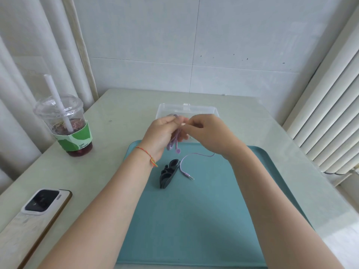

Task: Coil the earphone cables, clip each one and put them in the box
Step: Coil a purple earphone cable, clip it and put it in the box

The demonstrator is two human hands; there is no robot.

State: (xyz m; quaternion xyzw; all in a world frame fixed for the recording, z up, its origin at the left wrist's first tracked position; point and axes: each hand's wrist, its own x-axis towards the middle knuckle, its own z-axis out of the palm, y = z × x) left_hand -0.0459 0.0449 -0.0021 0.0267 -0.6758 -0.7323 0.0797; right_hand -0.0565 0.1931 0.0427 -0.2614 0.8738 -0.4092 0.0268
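Two hands are up in my view, raised together above the far edge of the teal tray [194, 220]. My left hand [161, 133] has its fingers curled round a bunch of the one purple earphone cable [175, 141], with two earbuds hanging below the palm. My right hand [206, 131] pinches the same cable at the top of the bunch. The loose end trails down onto the tray, ending in one plug [188, 175]. Beside that plug lies a dark heap of clips [168, 172]; I think several, though I can't count them. One clear box [204, 109] sits on the bench [120, 117] just beyond the tray. One drink cup [67, 125] and one phone [41, 206] lie off to the left.
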